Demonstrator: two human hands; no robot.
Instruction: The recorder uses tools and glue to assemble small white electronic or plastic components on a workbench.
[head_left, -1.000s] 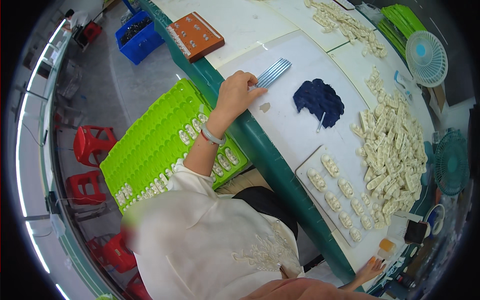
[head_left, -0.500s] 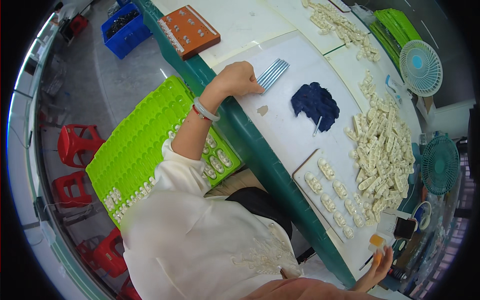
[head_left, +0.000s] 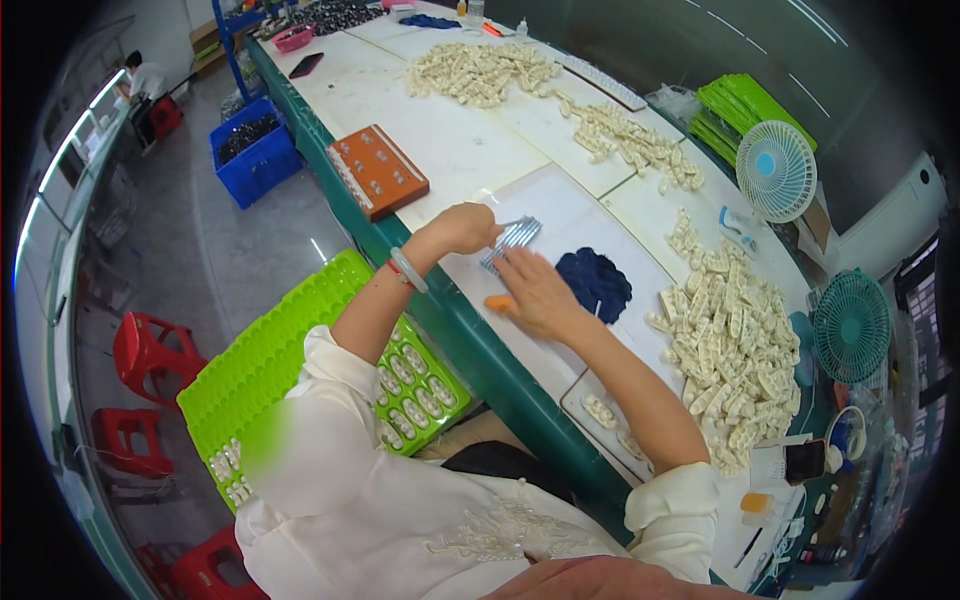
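Note:
Several thin silvery strips [head_left: 524, 231] lie side by side on the white work sheet. My left hand [head_left: 465, 229] is closed at their left end, and a single silvery strip [head_left: 512, 222] juts out from its fingers. Just nearer to me, my right hand [head_left: 540, 292] reaches over with its fingers stretched out, the tips at the strips' near ends. An orange cover [head_left: 498, 302] shows at its thumb. To the right of this hand sits a crumpled dark blue cloth [head_left: 592, 282] with a small pale stick [head_left: 598, 308] on it.
A large heap of cream-coloured pieces [head_left: 735, 345] covers the right side. An orange block [head_left: 375, 172] stands at the table's left edge. Below my left arm is a green tray [head_left: 290, 320] with moulded pieces. Behind the heap stand a white fan [head_left: 776, 172] and a green fan [head_left: 852, 326].
My right hand has come from the small orange-filled container at lower right over to the strips. The view has shifted, showing more of the far table. My left hand stays by the strips.

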